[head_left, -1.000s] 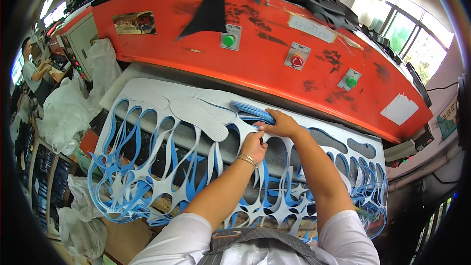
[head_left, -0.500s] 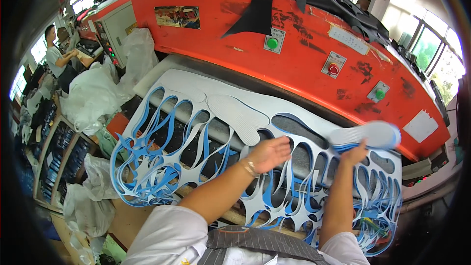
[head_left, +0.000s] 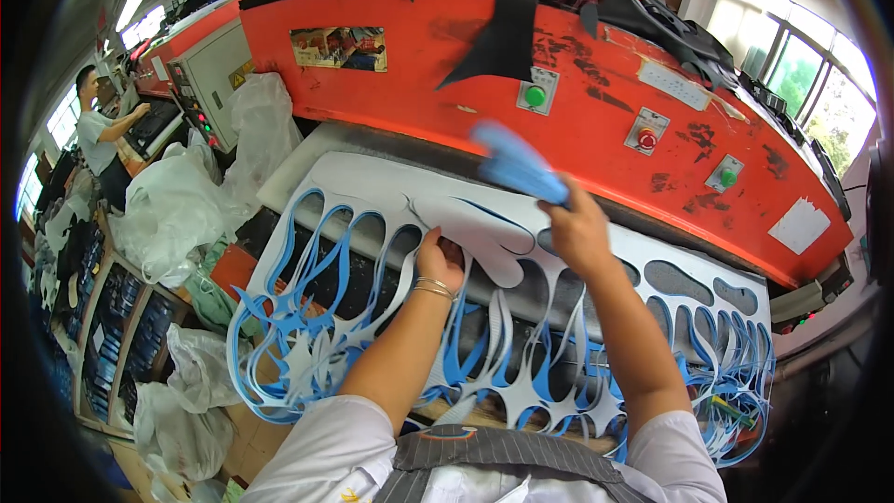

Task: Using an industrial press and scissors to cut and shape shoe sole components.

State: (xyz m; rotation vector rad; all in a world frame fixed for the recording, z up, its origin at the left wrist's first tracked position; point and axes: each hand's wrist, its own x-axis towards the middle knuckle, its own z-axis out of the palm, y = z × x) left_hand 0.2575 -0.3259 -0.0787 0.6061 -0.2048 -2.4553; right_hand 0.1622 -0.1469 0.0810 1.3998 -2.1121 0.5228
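Observation:
My right hand point(head_left: 581, 231) is raised above the white and blue foam sheet point(head_left: 358, 174), closed around one end of a shoe insole point(head_left: 518, 166). Its blue underside faces me, and motion blurs its far end; whether it is one layer or several I cannot tell. My left hand point(head_left: 441, 264) grips the edge of a white insole point(head_left: 481, 240) lying in the sheet. The fingers are partly hidden at its edge, with the thumb showing. Insole-shaped holes run through the sheet, and thin blue and white strips hang along its near side.
Behind the sheet stands a red machine front point(head_left: 400, 102) with a green button point(head_left: 535, 96) and a red button point(head_left: 646, 138). Clear plastic bags point(head_left: 172, 210) lie at the left, by a shelf rack point(head_left: 121, 326). A co-worker point(head_left: 102, 135) stands at the far left.
My right hand has swung left with the insole, from above the sheet's right side, turning its blue face toward me. My left hand has moved left to the white insole in the sheet.

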